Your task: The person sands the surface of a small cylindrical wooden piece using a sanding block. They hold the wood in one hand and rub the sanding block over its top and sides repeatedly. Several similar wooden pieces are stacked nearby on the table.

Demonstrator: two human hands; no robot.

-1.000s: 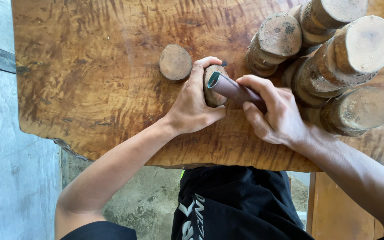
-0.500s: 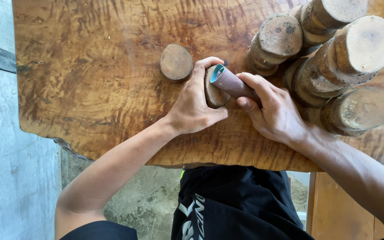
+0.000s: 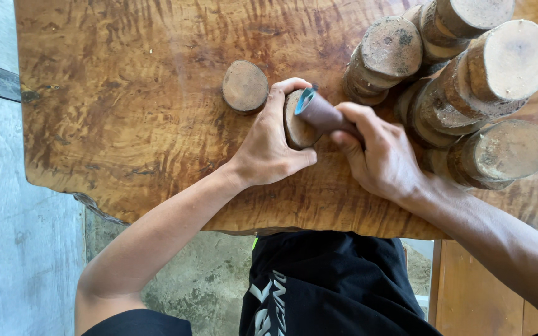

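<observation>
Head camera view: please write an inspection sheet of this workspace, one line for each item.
Surface: wooden slab table with wavy grain and an uneven front edge.
Job's things: small wood disc held on edge; brown sandpaper roll with a blue inside, pressed on the disc.
Clutter: one loose wood disc lying flat; stacks of round log pieces at the right.
Hands: left hand grips the small wood disc; right hand grips the sandpaper roll.
Cables: nothing seen.
Surroundings: grey concrete floor; the person's black clothing below the table edge.
</observation>
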